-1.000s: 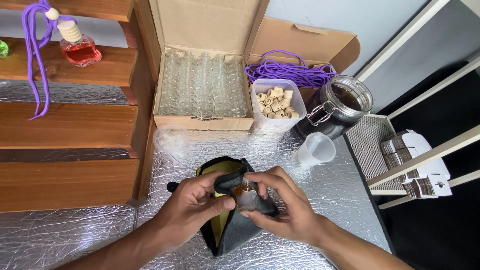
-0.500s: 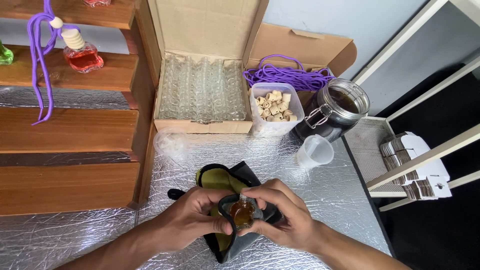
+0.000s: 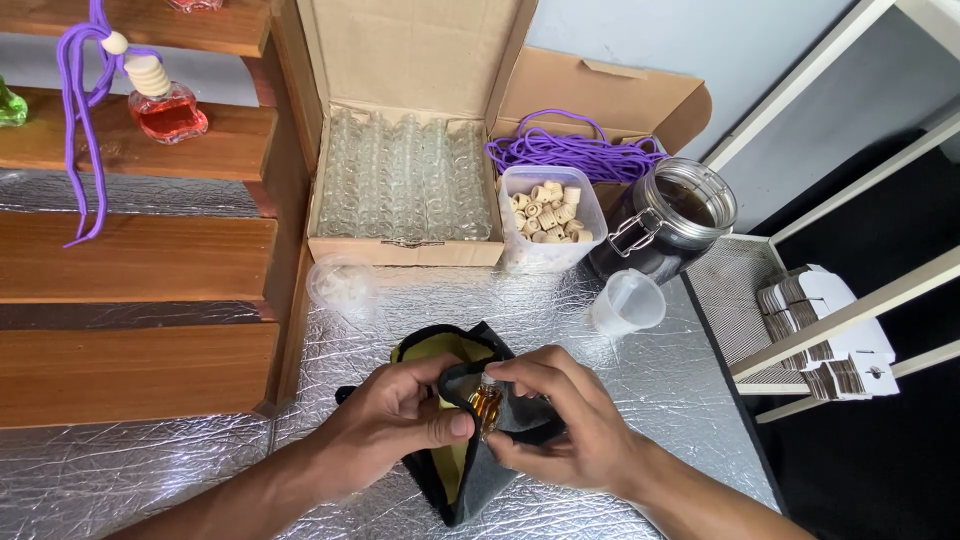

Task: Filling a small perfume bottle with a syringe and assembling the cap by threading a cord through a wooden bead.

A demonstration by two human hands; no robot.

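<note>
Amber-filled small glass bottle is now held at the near centre of the foil-covered table, wrapped in the dark cloth with a yellow lining. One second earlier the bottle is hidden under the cloth; it is now partly exposed between the fingers. The left hand is closed on cloth and bottle from the left, the right hand from the right. Wiping is judged to be under way. The box of empty bottles lies far behind.
</note>
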